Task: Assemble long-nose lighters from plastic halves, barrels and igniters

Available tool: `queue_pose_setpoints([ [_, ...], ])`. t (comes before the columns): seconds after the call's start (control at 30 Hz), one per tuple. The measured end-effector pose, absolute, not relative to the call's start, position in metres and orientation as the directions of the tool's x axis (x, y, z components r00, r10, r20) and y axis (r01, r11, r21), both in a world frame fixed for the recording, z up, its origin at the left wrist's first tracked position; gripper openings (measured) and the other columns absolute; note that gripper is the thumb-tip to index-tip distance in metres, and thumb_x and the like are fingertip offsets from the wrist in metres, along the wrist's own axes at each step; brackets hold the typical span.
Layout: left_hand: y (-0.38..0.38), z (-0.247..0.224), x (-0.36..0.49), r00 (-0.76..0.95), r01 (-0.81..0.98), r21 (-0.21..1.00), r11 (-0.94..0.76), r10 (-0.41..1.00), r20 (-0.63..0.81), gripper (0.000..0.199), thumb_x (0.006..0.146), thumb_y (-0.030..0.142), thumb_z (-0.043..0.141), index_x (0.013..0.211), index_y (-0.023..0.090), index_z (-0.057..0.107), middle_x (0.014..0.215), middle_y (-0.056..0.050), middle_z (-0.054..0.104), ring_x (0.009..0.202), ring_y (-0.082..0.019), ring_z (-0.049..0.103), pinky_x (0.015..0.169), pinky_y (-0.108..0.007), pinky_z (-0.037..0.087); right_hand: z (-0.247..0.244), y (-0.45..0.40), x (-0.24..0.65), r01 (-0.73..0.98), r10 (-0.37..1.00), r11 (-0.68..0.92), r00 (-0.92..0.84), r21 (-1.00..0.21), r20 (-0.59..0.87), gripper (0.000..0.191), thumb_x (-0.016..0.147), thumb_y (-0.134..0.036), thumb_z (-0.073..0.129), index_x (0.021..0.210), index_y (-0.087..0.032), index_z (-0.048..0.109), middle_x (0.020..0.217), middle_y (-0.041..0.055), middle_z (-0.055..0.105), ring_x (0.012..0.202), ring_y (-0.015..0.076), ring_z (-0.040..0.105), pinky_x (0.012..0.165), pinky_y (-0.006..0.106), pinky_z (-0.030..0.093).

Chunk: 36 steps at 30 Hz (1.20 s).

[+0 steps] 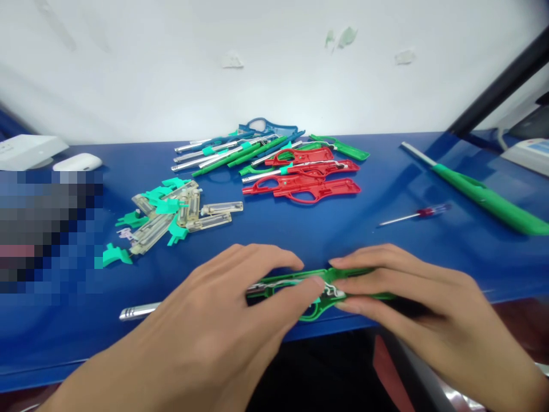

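Near the table's front edge lies an opened green lighter shell [317, 312], with white wires and a small white part inside it. A metal tube [139, 312] sticks out to its left, past my left wrist. My left hand [231, 303] is closed round the left part of the shell, its thumb pressing on the inside. On the right part, my right hand [412, 292] grips the shell, with fingertips close to the white part. My hands hide much of the shell.
Red shells [309, 186] and metal tubes lie behind. Clear tanks with teal pieces [163, 212] are piled at left. A screwdriver [416, 214] and a whole green lighter [480, 194] lie at right. A white case [78, 162] sits back left.
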<state>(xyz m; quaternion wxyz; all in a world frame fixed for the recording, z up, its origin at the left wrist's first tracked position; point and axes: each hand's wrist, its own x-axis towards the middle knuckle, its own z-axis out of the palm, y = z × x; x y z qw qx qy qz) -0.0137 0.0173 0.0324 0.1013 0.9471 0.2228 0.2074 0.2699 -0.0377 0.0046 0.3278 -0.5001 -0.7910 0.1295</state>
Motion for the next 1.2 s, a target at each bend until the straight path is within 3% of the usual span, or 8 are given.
queue_pose_setpoints([
  [0.1,0.011,0.028,-0.025,0.681,0.508,0.310,-0.803,0.595,0.426,0.040,0.111,0.014,0.051,0.146,0.033,0.059,0.146,0.003,0.058,0.129,-0.012,0.058,0.113,-0.023,0.046,0.004,-0.038,0.270,0.706,0.874,0.469,-0.286,-0.530,0.392,0.007,0.105,-0.037,0.070,0.110,-0.037,0.074,0.121,-0.0083,0.076,0.114,0.0112,0.071,0.098,0.020,0.057],
  [0.23,0.003,0.017,-0.036,0.567,0.594,0.265,-0.759,0.629,0.531,0.032,0.108,0.012,0.059,0.133,0.031,0.067,0.135,0.005,0.063,0.123,-0.013,0.060,0.119,-0.029,0.039,0.004,-0.038,0.271,0.713,0.872,0.472,-0.293,-0.519,0.391,0.007,0.104,-0.037,0.071,0.111,-0.038,0.074,0.123,-0.0093,0.075,0.115,0.0101,0.071,0.098,0.019,0.056],
  [0.5,-0.003,0.007,-0.045,0.585,0.626,0.249,-0.739,0.656,0.476,0.030,0.108,0.009,0.055,0.129,0.027,0.067,0.128,0.000,0.064,0.112,-0.017,0.061,0.100,-0.033,0.047,0.002,-0.038,0.272,0.723,0.876,0.463,-0.287,-0.513,0.388,0.008,0.105,-0.038,0.070,0.111,-0.038,0.074,0.125,-0.0113,0.074,0.116,0.0069,0.069,0.100,0.014,0.052],
  [0.67,-0.001,0.002,-0.046,0.623,0.588,0.237,-0.773,0.620,0.477,0.041,0.105,0.002,0.048,0.133,0.026,0.065,0.121,-0.001,0.067,0.101,-0.016,0.065,0.087,-0.031,0.053,0.000,-0.038,0.271,0.724,0.876,0.460,-0.275,-0.514,0.396,0.008,0.105,-0.039,0.070,0.111,-0.040,0.074,0.123,-0.0105,0.075,0.115,0.0096,0.071,0.099,0.019,0.055],
  [0.87,-0.001,0.005,-0.047,0.681,0.595,0.114,-0.795,0.575,0.454,0.044,0.102,-0.001,0.044,0.130,0.020,0.068,0.116,-0.005,0.069,0.100,-0.019,0.067,0.090,-0.036,0.055,0.002,-0.038,0.270,0.718,0.874,0.467,-0.283,-0.517,0.395,0.008,0.104,-0.037,0.070,0.109,-0.038,0.075,0.121,-0.0049,0.077,0.110,0.0173,0.074,0.093,0.030,0.061],
  [1.1,-0.004,0.006,-0.038,0.638,0.588,0.145,-0.796,0.567,0.521,0.021,0.109,0.014,0.057,0.127,0.015,0.067,0.118,-0.007,0.066,0.105,-0.020,0.061,0.094,-0.037,0.048,0.007,-0.035,0.269,0.725,0.863,0.483,-0.298,-0.492,0.408,0.007,0.103,-0.038,0.072,0.107,-0.037,0.077,0.119,-0.0066,0.078,0.109,0.0132,0.075,0.092,0.023,0.061],
  [1.2,0.000,0.006,-0.036,0.633,0.596,0.113,-0.795,0.553,0.542,0.018,0.112,0.018,0.053,0.121,0.016,0.069,0.112,-0.008,0.067,0.101,-0.022,0.061,0.091,-0.040,0.049,0.009,-0.033,0.264,0.730,0.847,0.498,-0.295,-0.468,0.443,0.007,0.103,-0.037,0.071,0.106,-0.037,0.077,0.118,-0.0075,0.079,0.109,0.0120,0.075,0.095,0.022,0.061],
])
